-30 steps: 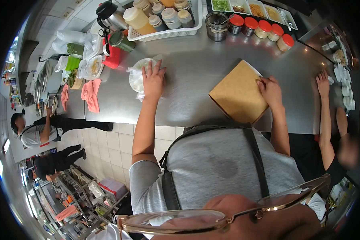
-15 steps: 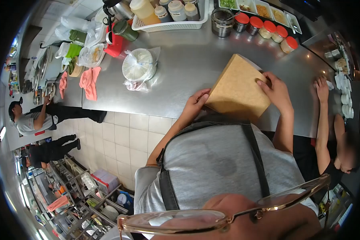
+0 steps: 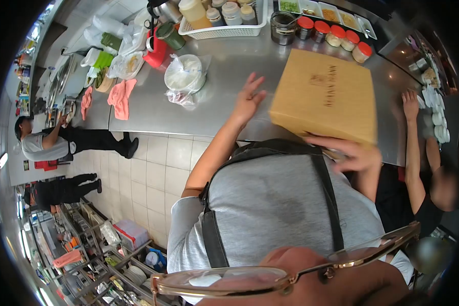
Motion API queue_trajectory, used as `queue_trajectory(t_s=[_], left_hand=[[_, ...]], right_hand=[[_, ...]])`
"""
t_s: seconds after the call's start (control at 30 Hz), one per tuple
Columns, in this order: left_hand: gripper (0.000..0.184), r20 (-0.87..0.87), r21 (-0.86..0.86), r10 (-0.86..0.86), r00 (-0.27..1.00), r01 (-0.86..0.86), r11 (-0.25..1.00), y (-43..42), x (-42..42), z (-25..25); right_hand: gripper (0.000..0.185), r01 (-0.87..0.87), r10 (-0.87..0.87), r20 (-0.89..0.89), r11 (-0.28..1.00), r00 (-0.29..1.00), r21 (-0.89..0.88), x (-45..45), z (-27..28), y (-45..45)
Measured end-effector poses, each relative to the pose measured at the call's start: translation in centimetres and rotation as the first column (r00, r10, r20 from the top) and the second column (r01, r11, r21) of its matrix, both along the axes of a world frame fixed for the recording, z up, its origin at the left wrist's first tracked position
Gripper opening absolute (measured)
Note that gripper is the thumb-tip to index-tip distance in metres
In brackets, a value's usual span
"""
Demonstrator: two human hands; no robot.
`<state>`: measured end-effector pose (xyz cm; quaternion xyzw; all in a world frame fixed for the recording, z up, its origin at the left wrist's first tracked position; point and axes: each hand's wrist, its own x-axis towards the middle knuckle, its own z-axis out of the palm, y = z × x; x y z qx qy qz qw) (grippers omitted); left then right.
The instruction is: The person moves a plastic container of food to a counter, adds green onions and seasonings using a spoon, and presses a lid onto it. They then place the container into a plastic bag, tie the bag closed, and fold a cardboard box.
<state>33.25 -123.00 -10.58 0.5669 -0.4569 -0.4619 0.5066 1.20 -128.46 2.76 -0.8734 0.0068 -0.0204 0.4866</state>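
A brown kraft-paper package (image 3: 301,92) with dark printed lettering and a small emblem lies on the steel counter in front of me; whether it is a bag or a box I cannot tell. Left of it, my left hand (image 3: 250,99) is raised with spread fingers, apart from it and holding nothing. My right hand (image 3: 354,155) is at its near edge, close to my chest. Its fingers are stretched out and partly smeared by motion; whether they touch the package is unclear.
On the steel counter (image 3: 224,66) stand a plastic-wrapped tub (image 3: 185,74), red-lidded jars (image 3: 336,36), a dark jar (image 3: 284,28), and a white basket (image 3: 224,33) of bottles. Pink cloths (image 3: 121,99) lie left. A co-worker's hand (image 3: 410,103) rests at right; two people stand left.
The package has shifted up and right, and its printed face now shows. My left hand has let go and opened. My right hand has moved down to the near edge.
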Motion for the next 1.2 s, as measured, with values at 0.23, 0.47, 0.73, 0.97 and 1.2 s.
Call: queue_trajectory(t_s=[0.23,0.47,0.73,0.97,1.2], left_hand=[[0.082,0.435,-0.306,0.081,0.897,0.062,0.95,3.8,-0.1,0.1],[0.077,0.978,-0.105,0.002,0.207,0.488,0.867,4.3,-3.0,-1.5],[0.023,-0.397,0.104,0.595,0.699,-0.61,0.786,3.4,6.1,-0.7],[0.039,-0.539,0.297,0.578,0.613,-0.504,0.811,4.8,9.4,-0.9],[0.049,-0.381,-0.117,0.592,0.71,-0.672,0.731,6.1,10.3,0.3]], right_hand=[[0.041,0.661,-0.647,0.144,0.744,0.749,-0.099,8.9,-18.8,2.2],[0.036,0.698,-0.523,0.49,0.652,0.697,-0.297,11.3,-22.4,2.6],[0.024,0.608,-0.615,-0.003,0.781,0.789,-0.142,9.7,-19.1,3.7],[0.088,0.869,-0.887,0.352,0.102,0.3,-0.484,5.6,-20.5,-2.6],[0.063,0.807,-0.794,-0.508,-0.037,0.334,0.589,-0.5,-20.1,-6.0]])
